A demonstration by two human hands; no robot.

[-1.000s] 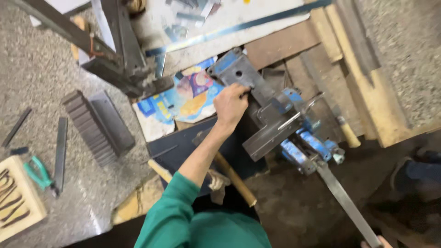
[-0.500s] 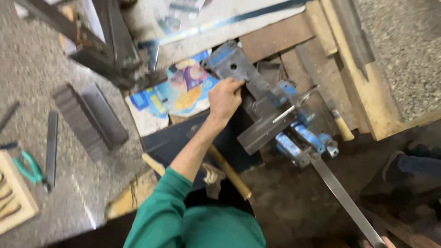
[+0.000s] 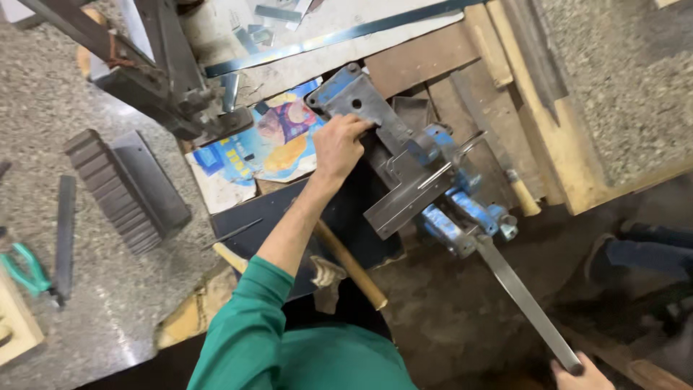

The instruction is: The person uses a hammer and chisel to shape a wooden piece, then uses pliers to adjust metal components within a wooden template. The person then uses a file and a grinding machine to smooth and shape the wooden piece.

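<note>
So the blue bench vise (image 3: 440,195) is sitting on the wooden boards, and it's clamping a grey angled metal piece (image 3: 408,202) in the middle of its jaws. The left hand (image 3: 339,148) is resting on the grey steel plate (image 3: 357,101) at the far end of the vise, fingers curled down over the plate's edge and pressing on it. The right hand (image 3: 588,375) is gripping the tip of the long flat steel handle bar (image 3: 523,296) that's sticking out from the near end of the vise; it's mostly cut off by the frame edge, so can't tell how tight the fingers are wrapping it. Just left of the left hand there's a colourful printed sheet (image 3: 271,141), under the forearm a wooden-handled hammer (image 3: 350,263), and further out a dark ribbed block (image 3: 126,188) and green-handled pliers (image 3: 25,267).
</note>
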